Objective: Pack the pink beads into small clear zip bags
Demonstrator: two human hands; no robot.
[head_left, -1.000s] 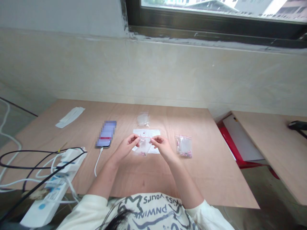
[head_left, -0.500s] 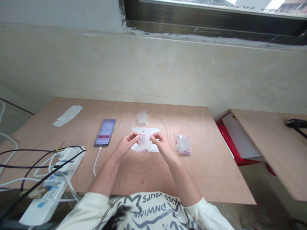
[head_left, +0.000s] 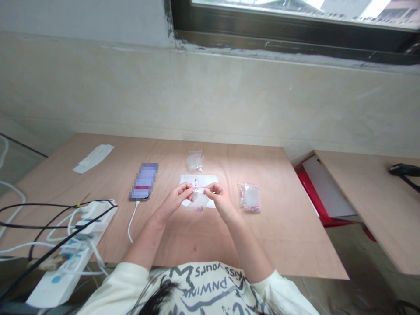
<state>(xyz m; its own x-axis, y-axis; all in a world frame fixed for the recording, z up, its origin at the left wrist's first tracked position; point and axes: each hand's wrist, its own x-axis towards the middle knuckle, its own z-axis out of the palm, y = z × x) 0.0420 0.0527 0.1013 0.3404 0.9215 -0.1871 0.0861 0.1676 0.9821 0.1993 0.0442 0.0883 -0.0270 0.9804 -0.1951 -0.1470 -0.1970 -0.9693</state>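
A small clear zip bag [head_left: 198,201] hangs between my two hands, its pink-red seal strip along the top and a few pink bits at the bottom. My left hand [head_left: 181,195] pinches the strip near its left end. At the right end, my right hand [head_left: 216,192] pinches the same strip. Beneath the bag lies a white sheet of paper [head_left: 212,179], partly covered by it and by my fingers. To the right rests another zip bag [head_left: 250,198] with pink pieces and a white insert. Behind the paper is a third clear bag [head_left: 194,162] with whitish contents.
Left of my hands a phone [head_left: 143,181] lies on the wooden table [head_left: 288,236], a white cable plugged in. A power strip [head_left: 74,258] with tangled cords crosses the near left corner. White strips [head_left: 94,158] lie at the far left. A second table [head_left: 377,192] stands right, past a gap.
My hands have come slightly closer together along the bag's seal strip, and the bag has dipped a little. The things on the table have stayed put.
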